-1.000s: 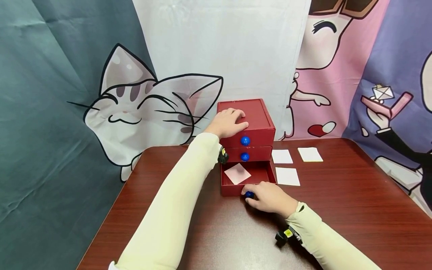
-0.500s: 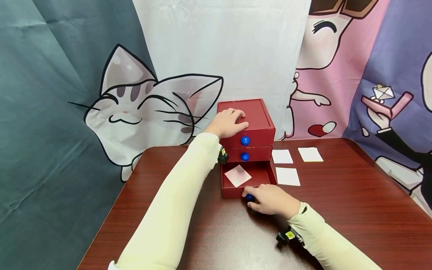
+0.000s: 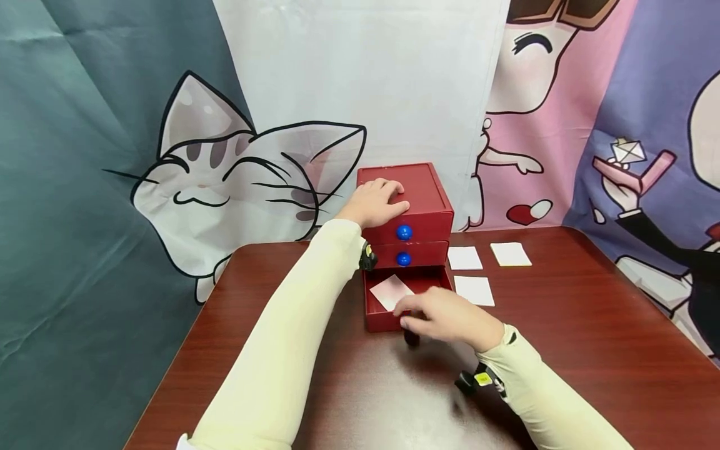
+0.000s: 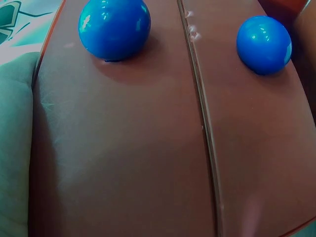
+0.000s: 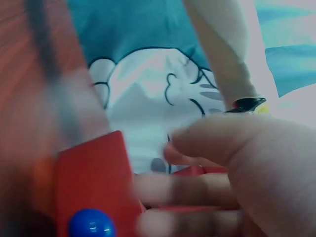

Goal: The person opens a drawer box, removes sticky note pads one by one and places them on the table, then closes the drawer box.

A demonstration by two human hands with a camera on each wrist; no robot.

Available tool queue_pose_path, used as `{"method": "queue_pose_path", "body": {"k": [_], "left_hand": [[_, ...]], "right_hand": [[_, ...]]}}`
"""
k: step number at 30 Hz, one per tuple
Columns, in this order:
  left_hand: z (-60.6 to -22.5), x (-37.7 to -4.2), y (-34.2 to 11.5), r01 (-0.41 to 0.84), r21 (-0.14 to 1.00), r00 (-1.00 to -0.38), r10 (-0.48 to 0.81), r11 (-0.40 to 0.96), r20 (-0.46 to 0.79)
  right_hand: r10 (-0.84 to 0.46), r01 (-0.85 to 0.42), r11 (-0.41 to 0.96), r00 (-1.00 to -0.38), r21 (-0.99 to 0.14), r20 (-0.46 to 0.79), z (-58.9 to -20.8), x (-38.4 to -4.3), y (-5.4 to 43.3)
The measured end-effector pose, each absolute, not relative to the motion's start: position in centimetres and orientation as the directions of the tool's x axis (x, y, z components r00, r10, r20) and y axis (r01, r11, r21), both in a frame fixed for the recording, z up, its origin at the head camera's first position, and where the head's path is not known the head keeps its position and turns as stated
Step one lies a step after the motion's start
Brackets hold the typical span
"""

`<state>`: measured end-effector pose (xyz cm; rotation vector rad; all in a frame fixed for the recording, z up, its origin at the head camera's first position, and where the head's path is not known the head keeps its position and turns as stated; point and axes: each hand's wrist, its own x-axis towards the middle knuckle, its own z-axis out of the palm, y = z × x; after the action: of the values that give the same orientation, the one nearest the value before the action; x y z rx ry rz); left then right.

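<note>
A red three-drawer cabinet (image 3: 423, 187) stands at the back of the table, its bottom drawer (image 3: 382, 322) pulled out. Inside that drawer lies a pale pink square of paper (image 3: 388, 291). My left hand (image 3: 371, 203) rests on the cabinet's top, toward its left front edge. Blue round knobs mark the closed upper drawers: the top knob (image 4: 114, 27) and the middle knob (image 4: 264, 45). Over the open drawer's front hovers my right hand (image 3: 450, 317), blurred and off the bottom knob (image 5: 92, 224), which it hides in the head view.
To the right of the cabinet lie three white square paper pads: a near one (image 3: 474, 291), one behind it (image 3: 464, 257) and one farther right (image 3: 510, 254). The brown wooden table (image 3: 562, 325) runs back to a printed cloth (image 3: 360, 75) with cartoon figures.
The drawer first slid slightly farther toward me. Then my right hand let go of its blue knob and lifted off. My left hand stays on the cabinet; the head view has shifted slightly.
</note>
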<state>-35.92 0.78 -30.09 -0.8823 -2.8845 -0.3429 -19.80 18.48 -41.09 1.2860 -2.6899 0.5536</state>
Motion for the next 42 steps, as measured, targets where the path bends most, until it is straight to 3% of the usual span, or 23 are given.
{"method": "queue_pose_path", "body": {"k": [4,6,10,13,16,20,27,31,34,42], "left_hand": [[-30.0,-36.0,0.6,0.565,0.173,-0.824,0.539,0.807,0.175],[-30.0,-36.1,0.5,0.565,0.172,-0.823,0.539,0.807,0.178],[-30.0,-36.1,0.6,0.563,0.178,-0.825,0.539,0.807,0.171],[-30.0,-36.1,0.8,0.567,0.178,-0.823,0.543,0.804,0.167],[-29.9,-36.2,0.9,0.571,0.168,-0.82,0.545,0.804,0.177],[-29.8,-36.2,0.9,0.566,0.165,-0.822,0.538,0.808,0.187],[-30.3,-36.5,0.8,0.556,0.166,-0.83,0.532,0.815,0.167],[-30.4,-36.5,0.9,0.556,0.171,-0.83,0.531,0.814,0.173],[-30.3,-36.4,0.8,0.555,0.177,-0.831,0.531,0.813,0.168],[-30.3,-36.2,0.7,0.556,0.184,-0.83,0.529,0.811,0.176]], "right_hand": [[-0.739,-0.819,0.534,-0.574,-0.211,0.353,-40.5,-22.2,17.7],[-0.767,-0.814,0.52,-0.579,-0.259,0.278,-40.8,-23.6,17.5],[-0.802,-0.731,0.541,-0.598,-0.415,0.008,-41.9,-26.2,17.2],[-0.778,-0.66,0.601,-0.613,-0.451,-0.138,-42.7,-27.4,17.0],[-0.758,-0.638,0.635,-0.624,-0.436,-0.191,-43.2,-28.5,16.7],[-0.781,-0.711,0.618,-0.603,-0.337,-0.162,-43.9,-29.7,16.5],[-0.855,-0.856,0.517,-0.516,-0.008,-0.051,-44.9,-30.4,16.1],[-0.85,-0.843,0.522,-0.527,0.128,-0.006,-45.0,-30.3,16.0],[-0.848,-0.835,0.527,-0.53,0.158,0.032,-45.1,-30.2,16.1],[-0.826,-0.819,0.564,-0.555,0.11,0.099,-45.3,-30.1,16.2]]}}
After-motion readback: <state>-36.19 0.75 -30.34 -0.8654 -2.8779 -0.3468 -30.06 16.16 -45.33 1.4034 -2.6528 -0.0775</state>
